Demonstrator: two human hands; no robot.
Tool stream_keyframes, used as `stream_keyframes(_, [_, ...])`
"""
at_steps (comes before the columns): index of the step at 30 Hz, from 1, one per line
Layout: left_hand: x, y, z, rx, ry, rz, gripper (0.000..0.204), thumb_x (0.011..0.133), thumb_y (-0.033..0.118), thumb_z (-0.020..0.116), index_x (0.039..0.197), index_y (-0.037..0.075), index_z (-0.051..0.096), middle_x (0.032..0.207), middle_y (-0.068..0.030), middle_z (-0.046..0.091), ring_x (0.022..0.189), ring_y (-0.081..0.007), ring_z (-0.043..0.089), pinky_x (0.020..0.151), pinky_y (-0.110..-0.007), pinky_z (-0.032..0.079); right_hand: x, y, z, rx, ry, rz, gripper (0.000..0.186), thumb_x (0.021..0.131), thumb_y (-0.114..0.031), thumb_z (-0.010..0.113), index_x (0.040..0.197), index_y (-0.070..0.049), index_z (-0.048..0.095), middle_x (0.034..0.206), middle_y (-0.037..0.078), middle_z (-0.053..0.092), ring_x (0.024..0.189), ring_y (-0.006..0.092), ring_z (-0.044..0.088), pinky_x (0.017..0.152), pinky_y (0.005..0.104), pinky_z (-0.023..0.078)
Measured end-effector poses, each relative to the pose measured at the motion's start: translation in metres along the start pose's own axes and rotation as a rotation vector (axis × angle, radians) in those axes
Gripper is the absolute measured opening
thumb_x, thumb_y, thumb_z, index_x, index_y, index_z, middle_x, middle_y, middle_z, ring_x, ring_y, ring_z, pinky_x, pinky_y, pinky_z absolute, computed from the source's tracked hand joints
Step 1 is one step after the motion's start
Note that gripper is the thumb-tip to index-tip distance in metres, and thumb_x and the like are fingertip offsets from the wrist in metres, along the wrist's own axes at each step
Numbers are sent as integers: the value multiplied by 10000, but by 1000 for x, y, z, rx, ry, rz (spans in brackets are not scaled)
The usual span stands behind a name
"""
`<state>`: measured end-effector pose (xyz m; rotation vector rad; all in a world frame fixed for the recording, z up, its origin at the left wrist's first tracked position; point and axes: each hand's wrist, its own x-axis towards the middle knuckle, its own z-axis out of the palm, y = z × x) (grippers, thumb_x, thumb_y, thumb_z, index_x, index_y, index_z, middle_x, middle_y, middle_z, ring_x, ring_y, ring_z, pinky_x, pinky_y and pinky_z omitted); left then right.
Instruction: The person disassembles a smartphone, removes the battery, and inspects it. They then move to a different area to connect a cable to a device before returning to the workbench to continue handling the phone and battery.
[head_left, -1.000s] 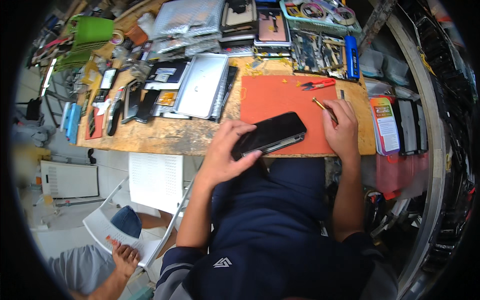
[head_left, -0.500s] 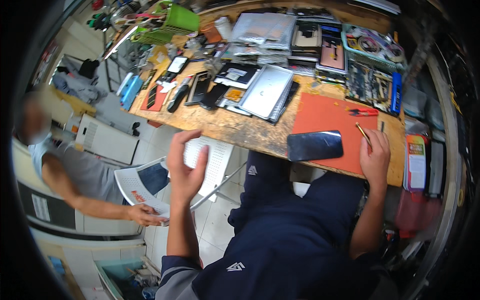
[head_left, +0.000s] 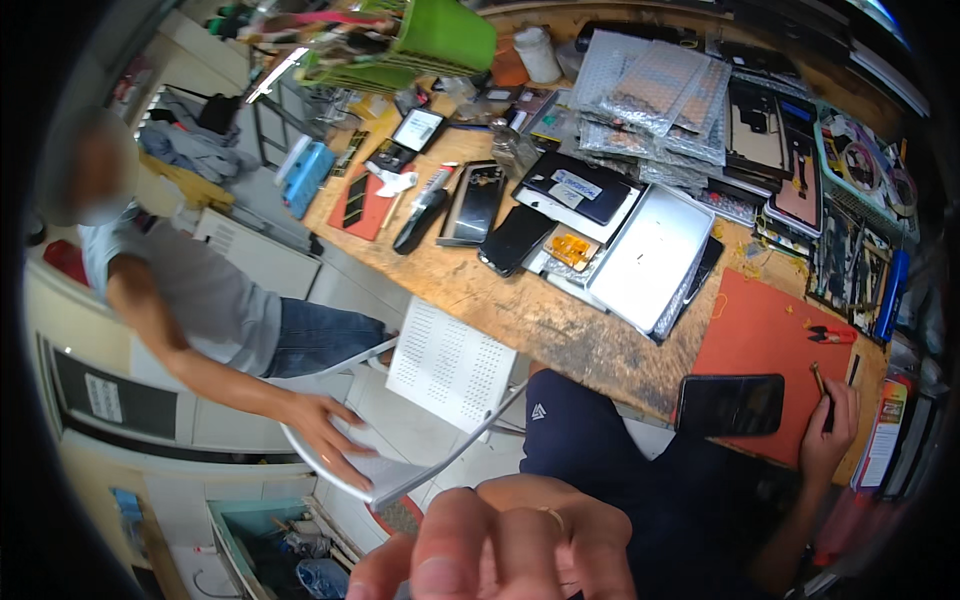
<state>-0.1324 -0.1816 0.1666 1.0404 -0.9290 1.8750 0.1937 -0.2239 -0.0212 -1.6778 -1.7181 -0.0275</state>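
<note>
My right hand [head_left: 830, 432] rests at the right edge of an orange mat [head_left: 750, 330]. Its fingers are closed round a slim brass-coloured screwdriver [head_left: 817, 378], whose lower part is hidden by them. To its left, a dark smartphone [head_left: 730, 405] lies flat across the mat's near-left edge, screen off. Red-handled cutters [head_left: 831, 335] lie just beyond this hand. Very close and large at the bottom, my left hand [head_left: 530, 535] is raised with loosely bent fingers set apart. Nothing shows in it.
Metal tablet shell [head_left: 650, 260], phone parts and bubble-wrapped packs [head_left: 650, 85] crowd the bench. A green basket [head_left: 445, 40] stands far left. At left, another person's hand [head_left: 325, 435] touches a white chair [head_left: 450, 355].
My left hand has come up close to the camera. The view has swung left, so the bench sits further right. The other person's hand has shifted on the chair.
</note>
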Motion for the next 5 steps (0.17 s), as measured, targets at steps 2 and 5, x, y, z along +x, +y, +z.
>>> stream_keyframes(2, [3,27,-16,126,166,-175,545,1030,120,633,1557,107,495,1642,-112,365,1322,-183,558,698,-361,653,-19,4,-15,-57,-33,109,232,988,92,534,1165,61,682,1143,208,688,1092,372,666,995,432,511])
stream_keyframes(5, [26,49,-42,217,234,-246,581,1029,137,640,1581,114,459,1652,-102,356,1337,-184,542,700,-372,653,-31,18,-21,-86,-21,87,241,991,91,516,1162,74,685,1148,210,692,1110,371,671,1006,426,512])
